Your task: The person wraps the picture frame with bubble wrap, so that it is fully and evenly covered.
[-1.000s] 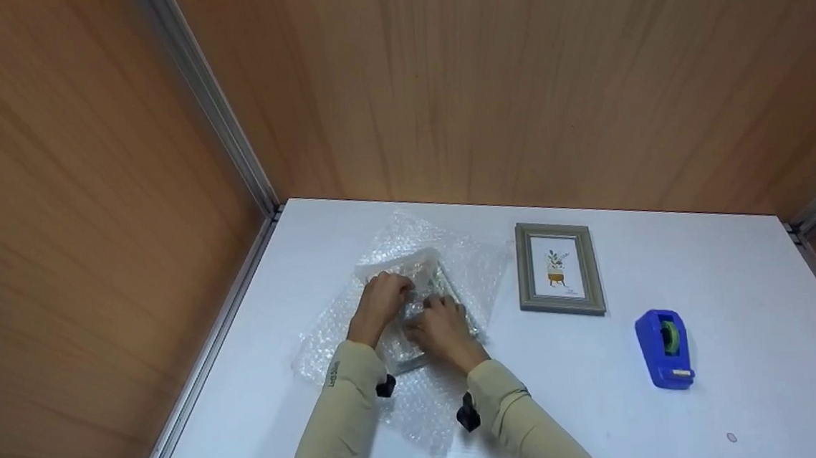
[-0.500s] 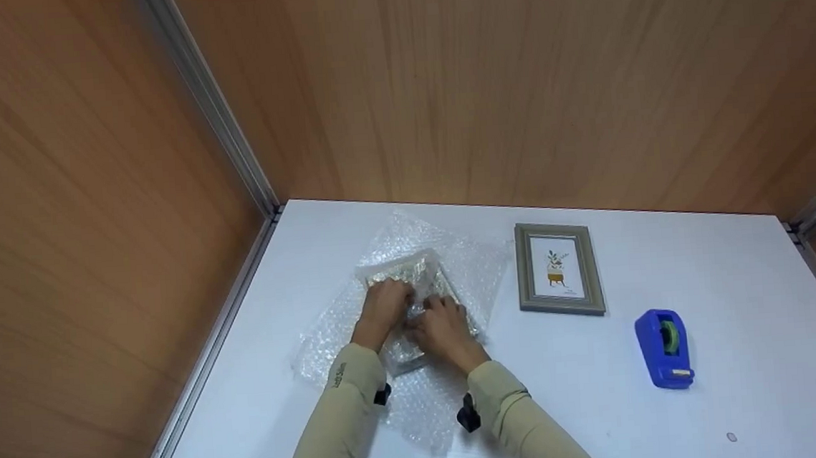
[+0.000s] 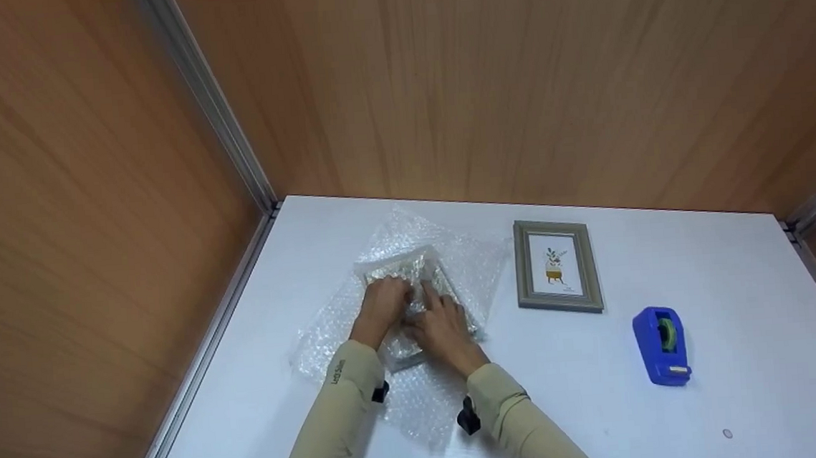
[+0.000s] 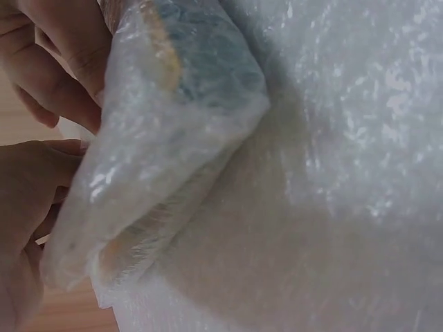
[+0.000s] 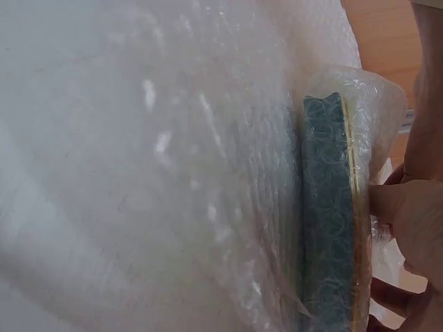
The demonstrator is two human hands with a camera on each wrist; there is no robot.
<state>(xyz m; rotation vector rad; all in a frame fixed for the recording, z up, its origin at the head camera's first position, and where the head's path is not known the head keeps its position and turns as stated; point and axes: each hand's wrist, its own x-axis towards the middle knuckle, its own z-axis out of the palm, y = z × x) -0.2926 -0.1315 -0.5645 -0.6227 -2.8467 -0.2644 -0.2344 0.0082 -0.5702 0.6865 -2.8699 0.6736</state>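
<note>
A wrapped picture frame (image 3: pixel 408 361) lies on a spread sheet of bubble wrap (image 3: pixel 478 253), with layers folded over it. My left hand (image 3: pixel 383 308) bends its fingers over the folded wrap and pinches it near the middle. Beside it, my right hand (image 3: pixel 447 330) rests on the package, index finger stretched forward along the top. In the right wrist view, the frame's blue-grey side with a gold line (image 5: pixel 329 207) shows through the bubbles. A folded corner of wrap (image 4: pixel 173 138) bulges in front of the fingers in the left wrist view. The hands partly hide the package's top.
An unwrapped grey picture frame (image 3: pixel 558 266) with a plant print lies right of the package. Farther right stands a blue tape dispenser (image 3: pixel 661 346) with a green roll. Wooden panels (image 3: pixel 513 85) enclose the white table (image 3: pixel 713 272) at the back and sides.
My right index finger has straightened forward over the wrap. The left hand has shifted slightly toward me since the first frame and stays on the package.
</note>
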